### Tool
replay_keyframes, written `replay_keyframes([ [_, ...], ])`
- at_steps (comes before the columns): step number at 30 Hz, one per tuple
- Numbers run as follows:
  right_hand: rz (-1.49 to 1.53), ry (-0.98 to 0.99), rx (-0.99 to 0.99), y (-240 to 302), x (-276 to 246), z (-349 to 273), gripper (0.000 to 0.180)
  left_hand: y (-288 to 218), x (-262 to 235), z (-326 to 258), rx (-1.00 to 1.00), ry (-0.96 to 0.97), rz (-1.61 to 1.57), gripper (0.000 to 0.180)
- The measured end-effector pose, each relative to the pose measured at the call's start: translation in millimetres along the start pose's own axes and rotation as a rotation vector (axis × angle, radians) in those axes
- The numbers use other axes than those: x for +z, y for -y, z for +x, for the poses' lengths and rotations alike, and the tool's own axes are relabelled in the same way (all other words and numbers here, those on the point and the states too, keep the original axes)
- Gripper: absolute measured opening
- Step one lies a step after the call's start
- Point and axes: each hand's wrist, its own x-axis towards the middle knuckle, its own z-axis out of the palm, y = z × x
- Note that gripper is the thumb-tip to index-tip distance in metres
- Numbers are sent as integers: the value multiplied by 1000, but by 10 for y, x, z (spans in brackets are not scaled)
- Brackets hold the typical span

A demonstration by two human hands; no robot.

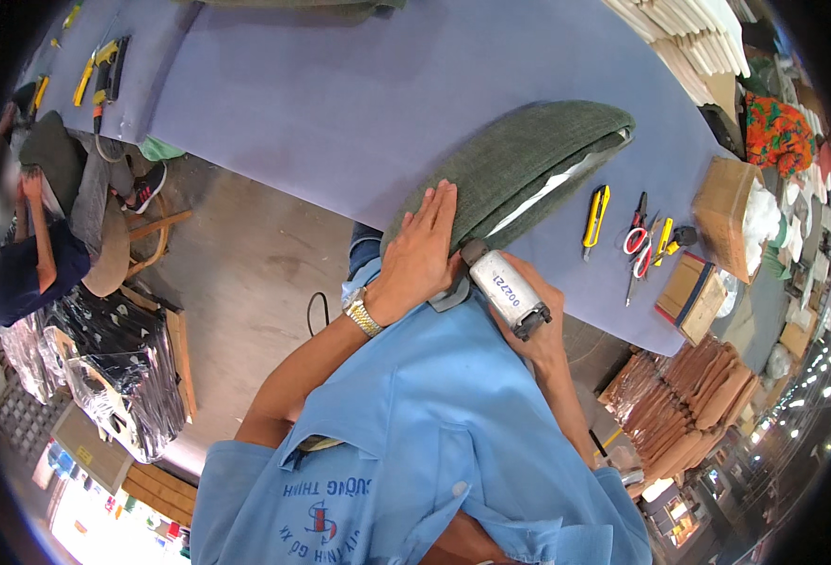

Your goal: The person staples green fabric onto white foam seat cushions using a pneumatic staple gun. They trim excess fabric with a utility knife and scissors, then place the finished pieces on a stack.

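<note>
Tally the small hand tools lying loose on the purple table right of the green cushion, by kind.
Yellow utility knives: 2, one nearest the cushion, a smaller one past the scissors.
Red-handled scissors: 1
Total: 3

right hand (pixel 540 320) mostly behind stapler (pixel 507 290)

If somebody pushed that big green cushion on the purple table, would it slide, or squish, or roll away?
The green cushion would probably squish a little: it looks padded and rounded, with the left hand pressing flat on it. It likely would not roll, since it lies broad and low on the purple table. Its woven fabric looks rough, so it may drag rather than slide.
</note>
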Motion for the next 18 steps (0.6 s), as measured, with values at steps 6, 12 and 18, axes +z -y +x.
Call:
replay_keyframes([
  [6, 34, 79, 25, -42, -6, 120, 57, -7, 48, -24, 9, -13, -2, 101],
  [12, 73, 19, -8, 18, 146, 126, 54, 189, -118, 18, 156, 27, -98, 105],
  [18, 81, -43, -54, 8, 205, 95, 53, 459, -244, -37, 118, 198, -289, 105],
])
